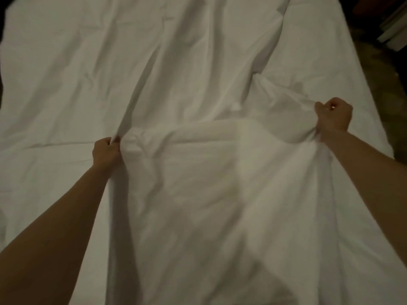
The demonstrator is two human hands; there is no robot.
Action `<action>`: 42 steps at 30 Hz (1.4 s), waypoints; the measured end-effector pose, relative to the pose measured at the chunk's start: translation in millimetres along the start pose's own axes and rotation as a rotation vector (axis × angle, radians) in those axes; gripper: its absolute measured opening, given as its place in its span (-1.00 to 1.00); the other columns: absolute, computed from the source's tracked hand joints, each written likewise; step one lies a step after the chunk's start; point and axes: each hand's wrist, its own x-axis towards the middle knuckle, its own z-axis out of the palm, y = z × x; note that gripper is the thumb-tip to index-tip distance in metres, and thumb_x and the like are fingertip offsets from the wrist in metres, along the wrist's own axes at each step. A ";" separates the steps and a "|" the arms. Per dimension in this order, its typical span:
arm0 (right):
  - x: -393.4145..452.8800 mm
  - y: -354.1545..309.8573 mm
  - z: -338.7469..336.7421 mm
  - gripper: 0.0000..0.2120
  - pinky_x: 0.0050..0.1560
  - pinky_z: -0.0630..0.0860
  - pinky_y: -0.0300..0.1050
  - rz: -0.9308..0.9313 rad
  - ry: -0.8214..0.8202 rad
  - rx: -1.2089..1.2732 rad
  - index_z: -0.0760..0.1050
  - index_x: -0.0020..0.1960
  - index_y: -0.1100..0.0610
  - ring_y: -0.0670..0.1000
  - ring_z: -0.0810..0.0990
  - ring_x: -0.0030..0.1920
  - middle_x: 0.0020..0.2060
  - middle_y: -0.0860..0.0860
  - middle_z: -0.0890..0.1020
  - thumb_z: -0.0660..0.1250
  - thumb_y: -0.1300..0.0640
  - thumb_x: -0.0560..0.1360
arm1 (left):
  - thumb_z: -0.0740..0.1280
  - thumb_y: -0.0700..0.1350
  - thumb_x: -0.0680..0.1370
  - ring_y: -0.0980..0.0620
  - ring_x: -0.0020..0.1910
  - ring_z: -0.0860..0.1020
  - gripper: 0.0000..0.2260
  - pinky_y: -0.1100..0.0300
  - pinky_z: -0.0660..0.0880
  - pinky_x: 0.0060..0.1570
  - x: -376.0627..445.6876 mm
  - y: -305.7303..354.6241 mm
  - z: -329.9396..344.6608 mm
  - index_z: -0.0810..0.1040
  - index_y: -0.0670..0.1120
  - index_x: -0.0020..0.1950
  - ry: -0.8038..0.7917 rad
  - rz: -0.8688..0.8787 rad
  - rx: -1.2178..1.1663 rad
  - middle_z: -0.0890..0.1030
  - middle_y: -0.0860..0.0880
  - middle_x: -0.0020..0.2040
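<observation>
A white duvet [220, 183] hangs in a raised, folded span between my two hands, over a bed covered by a white sheet [77, 73]. My left hand [105, 150] grips one bunched end of the fold at left of centre. My right hand [333, 117] grips the other end at the right, fist closed around the cloth. Both arms reach forward from the bottom corners. The fabric below the fold drops toward me and hides the near part of the bed.
The bed's right edge [356, 84] runs diagonally from the top to the right side, with dark floor [378, 73] beyond it. A pale stack of flat objects [394, 29] sits on the floor at the top right. A dark gap borders the bed's left edge.
</observation>
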 end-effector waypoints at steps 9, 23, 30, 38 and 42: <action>-10.4 48.9 20.9 -0.60 -0.40 0.43 -0.23 0.268 -0.219 -0.131 0.52 0.13 0.25 0.09 0.56 -0.23 -0.07 0.17 0.56 0.41 -0.04 0.47 | 0.45 -0.15 0.45 -0.26 0.28 0.44 -0.32 -0.06 0.36 0.24 -2.7 21.9 31.6 0.18 -0.16 0.47 -0.174 0.093 0.288 0.45 -0.26 0.32; -6.9 64.3 22.2 -0.66 0.02 0.41 -0.01 0.063 -0.057 -0.309 0.54 0.09 0.31 0.24 0.55 0.12 0.03 0.27 0.60 0.29 0.02 0.54 | 0.18 -0.12 0.61 -0.28 0.07 0.54 -0.71 -0.02 0.42 0.04 4.3 -13.1 34.5 0.55 -0.31 0.08 0.004 0.013 0.121 0.59 -0.33 0.05; -76.2 110.8 -24.6 -0.50 -0.13 0.39 -0.09 0.283 -0.204 -0.170 0.55 -0.13 0.29 0.07 0.53 -0.14 -0.19 0.17 0.57 0.36 -0.20 0.46 | 0.51 0.20 0.30 -0.19 0.03 0.59 -0.37 -0.03 0.52 0.08 -23.8 -31.7 12.0 0.56 -0.23 0.17 -0.203 -0.051 0.027 0.61 -0.19 0.03; -64.1 111.5 -41.6 -0.53 -0.16 0.39 -0.01 -0.058 -0.233 -0.335 0.55 -0.17 0.44 0.27 0.60 -0.11 -0.23 0.34 0.60 0.27 -0.01 0.58 | 0.41 -0.02 0.49 -0.24 0.06 0.58 -0.63 0.00 0.47 0.00 -48.1 -59.2 3.9 0.60 -0.29 0.13 0.008 -0.102 -0.046 0.62 -0.28 0.02; -102.8 142.2 -67.5 -0.54 -0.07 0.41 -0.01 0.175 -0.250 -0.209 0.57 -0.13 0.27 0.19 0.54 -0.09 -0.13 0.26 0.57 0.23 -0.14 0.57 | 0.43 0.08 0.48 -0.21 0.04 0.57 -0.52 -0.02 0.46 -0.01 -102.3 -90.7 -4.9 0.56 -0.32 0.16 -0.112 -0.163 -0.110 0.60 -0.25 0.03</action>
